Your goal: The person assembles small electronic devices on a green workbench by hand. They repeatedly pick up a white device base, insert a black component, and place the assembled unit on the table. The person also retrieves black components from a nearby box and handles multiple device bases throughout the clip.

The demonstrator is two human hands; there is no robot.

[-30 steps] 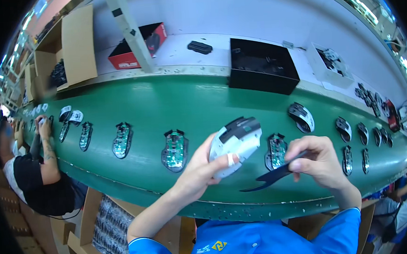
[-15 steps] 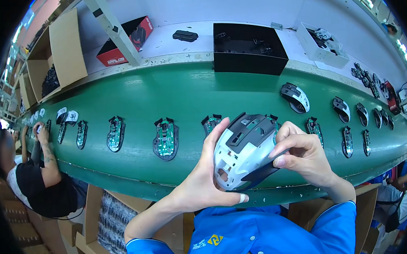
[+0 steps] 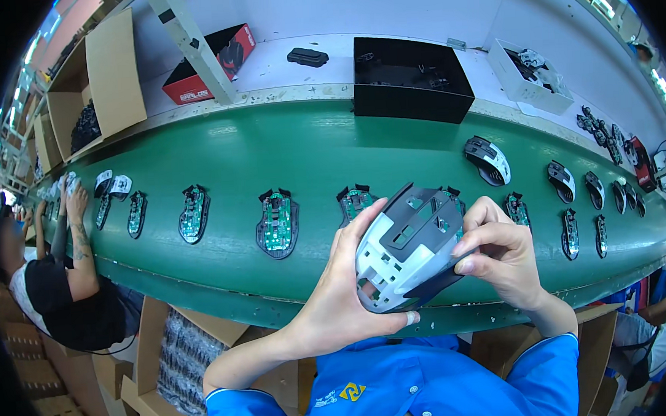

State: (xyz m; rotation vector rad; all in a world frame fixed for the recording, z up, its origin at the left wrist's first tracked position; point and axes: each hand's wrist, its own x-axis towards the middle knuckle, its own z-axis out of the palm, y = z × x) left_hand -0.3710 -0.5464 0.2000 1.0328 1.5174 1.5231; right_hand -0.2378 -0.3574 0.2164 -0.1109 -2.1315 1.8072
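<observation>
A grey-and-white computer mouse shell [image 3: 397,261] with cut-out slots is held above the bench's near edge. My left hand [image 3: 331,299] wraps its left and lower side, thumb underneath. On the shell's right side, my right hand [image 3: 507,254] pinches the dark side panel's edge between thumb and fingers; whether a small part sits in that pinch is hidden. Behind the shell are mouse bases with green circuit boards, one partly covered [image 3: 355,200] and another to its left [image 3: 278,225]. An assembled-looking mouse top [image 3: 488,160] lies beyond my right hand.
The green work surface [image 3: 283,146] carries several more bases and shells in rows. On the shelf behind stand a black box [image 3: 413,81], a red box [image 3: 206,67] and a white box [image 3: 527,78]. A co-worker [image 3: 71,289] reaches over the surface at left.
The shell has tilted slightly and shifted a little right in my left hand. My right hand keeps its pinch on the shell's side. The left co-worker's hand has moved farther out.
</observation>
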